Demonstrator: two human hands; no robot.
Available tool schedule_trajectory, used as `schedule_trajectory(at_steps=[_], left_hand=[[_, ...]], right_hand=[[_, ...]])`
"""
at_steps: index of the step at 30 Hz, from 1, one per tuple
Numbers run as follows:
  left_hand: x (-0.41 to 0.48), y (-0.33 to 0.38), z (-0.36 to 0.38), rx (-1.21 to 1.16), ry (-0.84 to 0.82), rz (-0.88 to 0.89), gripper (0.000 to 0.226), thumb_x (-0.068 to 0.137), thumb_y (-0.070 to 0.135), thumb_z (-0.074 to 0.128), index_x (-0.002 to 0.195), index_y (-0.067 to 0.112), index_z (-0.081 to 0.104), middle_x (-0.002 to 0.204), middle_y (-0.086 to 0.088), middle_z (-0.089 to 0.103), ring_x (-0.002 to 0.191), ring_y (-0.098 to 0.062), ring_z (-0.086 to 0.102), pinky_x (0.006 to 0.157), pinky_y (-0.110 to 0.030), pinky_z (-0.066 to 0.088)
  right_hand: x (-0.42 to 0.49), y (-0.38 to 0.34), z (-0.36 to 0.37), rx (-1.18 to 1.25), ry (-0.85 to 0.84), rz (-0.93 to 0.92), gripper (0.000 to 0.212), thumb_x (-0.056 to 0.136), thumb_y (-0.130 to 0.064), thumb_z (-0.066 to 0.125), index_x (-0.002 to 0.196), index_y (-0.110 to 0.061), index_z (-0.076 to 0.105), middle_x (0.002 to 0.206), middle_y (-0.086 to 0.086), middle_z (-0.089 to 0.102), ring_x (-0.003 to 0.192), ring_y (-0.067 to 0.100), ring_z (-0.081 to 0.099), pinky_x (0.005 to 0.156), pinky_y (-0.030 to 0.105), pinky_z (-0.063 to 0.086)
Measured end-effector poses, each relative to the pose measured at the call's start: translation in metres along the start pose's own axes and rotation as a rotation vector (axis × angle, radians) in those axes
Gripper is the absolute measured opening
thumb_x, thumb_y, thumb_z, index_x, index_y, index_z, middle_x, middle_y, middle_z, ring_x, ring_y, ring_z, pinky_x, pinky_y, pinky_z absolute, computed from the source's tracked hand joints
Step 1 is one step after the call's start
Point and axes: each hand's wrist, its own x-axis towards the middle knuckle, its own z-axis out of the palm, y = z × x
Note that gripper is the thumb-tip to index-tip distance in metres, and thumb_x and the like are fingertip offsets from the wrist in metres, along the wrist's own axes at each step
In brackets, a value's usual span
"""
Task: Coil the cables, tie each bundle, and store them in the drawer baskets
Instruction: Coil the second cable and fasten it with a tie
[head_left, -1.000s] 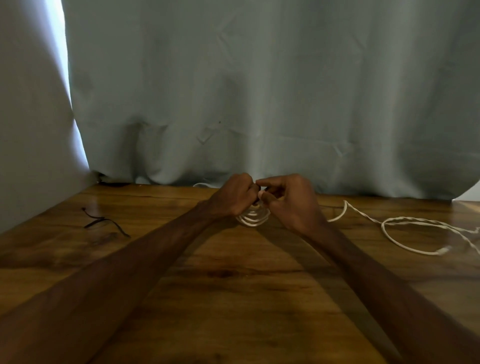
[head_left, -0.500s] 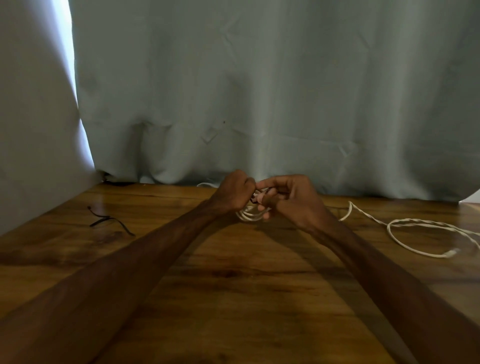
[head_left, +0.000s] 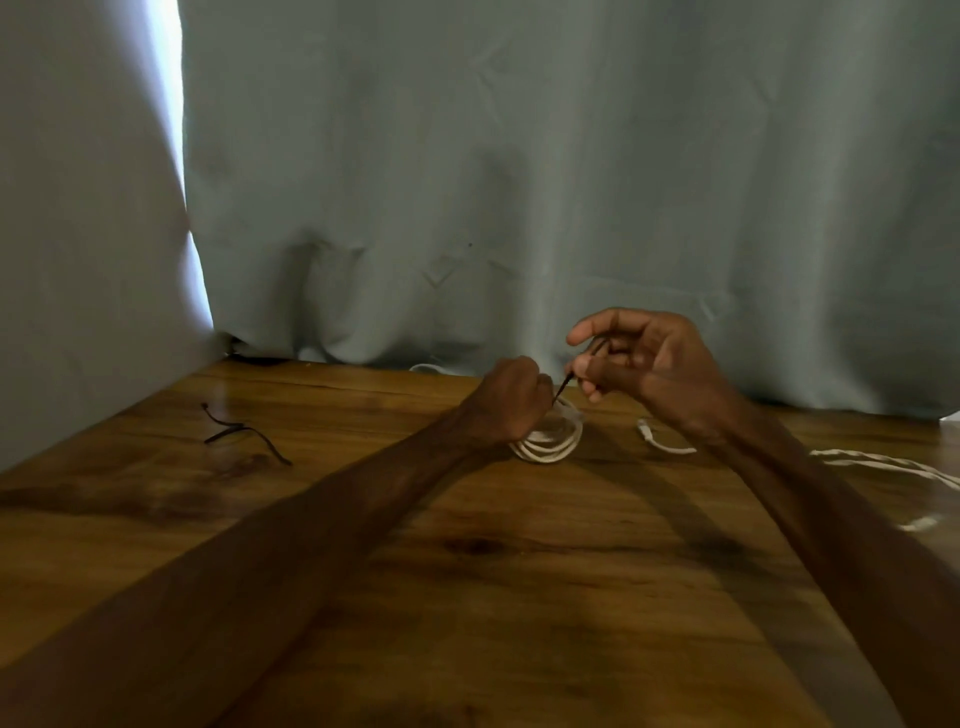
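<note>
A small coil of white cable (head_left: 551, 441) hangs under my left hand (head_left: 506, 400), which grips its top just above the wooden table (head_left: 467, 597). A thin dark tie (head_left: 563, 387) runs from the coil up to my right hand (head_left: 639, 364), which pinches it between thumb and fingers, raised a little to the right of the coil. A second white cable (head_left: 883, 462) lies loose on the table at the right, partly behind my right forearm.
Two dark ties (head_left: 244, 431) lie on the table at the left. A grey-green curtain (head_left: 519, 182) hangs along the table's far edge and down its left side. No drawer or basket is in view.
My hands were pressed together over the coil. Now my right hand has lifted up and to the right, drawing the dark tie taut, and the coil shows more fully under my left hand.
</note>
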Motion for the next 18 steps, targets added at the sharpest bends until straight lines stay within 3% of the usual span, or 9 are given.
schedule_trajectory(at_steps=[2,4,7,9,13,18], left_hand=[[0.005,-0.009,0.011,0.126,0.042,0.149,0.015,0.077,0.009,0.064,0.068,-0.004,0.065,0.060,-0.016,0.056,0.053,-0.028,0.056,0.048,-0.028,0.041],[0.003,-0.006,0.023,0.269,0.126,0.317,0.024,0.084,0.016,0.056,0.077,-0.002,0.068,0.069,-0.016,0.061,0.062,-0.028,0.060,0.054,-0.030,0.048],[0.000,0.011,0.026,0.256,0.222,0.481,0.032,0.091,0.017,0.043,0.085,-0.004,0.066,0.080,-0.020,0.063,0.080,-0.026,0.052,0.069,-0.035,0.040],[0.002,0.022,0.025,0.248,0.288,0.510,0.028,0.090,0.014,0.046,0.085,-0.005,0.066,0.080,-0.020,0.063,0.078,-0.029,0.055,0.069,-0.034,0.032],[0.006,0.032,0.026,0.233,0.359,0.536,0.022,0.094,0.013,0.053,0.089,-0.005,0.065,0.082,-0.020,0.062,0.075,-0.031,0.054,0.064,-0.040,0.039],[0.005,0.054,0.013,-0.062,0.229,0.297,0.032,0.103,0.005,0.042,0.078,-0.002,0.061,0.074,-0.016,0.060,0.062,-0.026,0.051,0.060,-0.043,0.038]], right_hand=[[0.000,-0.001,-0.008,-0.031,0.093,-0.041,0.018,0.090,0.012,0.067,0.102,-0.001,0.069,0.080,0.025,0.070,0.062,0.017,0.067,0.066,0.026,0.060],[0.001,0.002,-0.014,-0.069,0.181,-0.069,0.017,0.092,0.011,0.065,0.102,-0.001,0.070,0.086,0.025,0.071,0.064,0.017,0.068,0.066,0.026,0.060],[0.002,0.014,-0.020,-0.150,0.288,-0.095,0.015,0.094,0.006,0.066,0.105,-0.003,0.070,0.083,0.019,0.071,0.070,0.018,0.070,0.064,0.028,0.061],[0.002,0.024,-0.024,-0.181,0.364,-0.074,0.018,0.094,0.003,0.067,0.110,-0.004,0.069,0.080,0.012,0.072,0.071,0.016,0.072,0.062,0.027,0.061],[-0.001,0.035,-0.028,-0.118,0.448,0.083,0.025,0.094,0.002,0.068,0.117,-0.006,0.067,0.082,0.013,0.074,0.071,0.019,0.076,0.058,0.032,0.062],[-0.005,0.036,-0.021,-0.026,0.439,0.301,0.031,0.092,0.001,0.070,0.122,-0.009,0.066,0.083,0.014,0.073,0.060,0.018,0.074,0.049,0.029,0.057]])
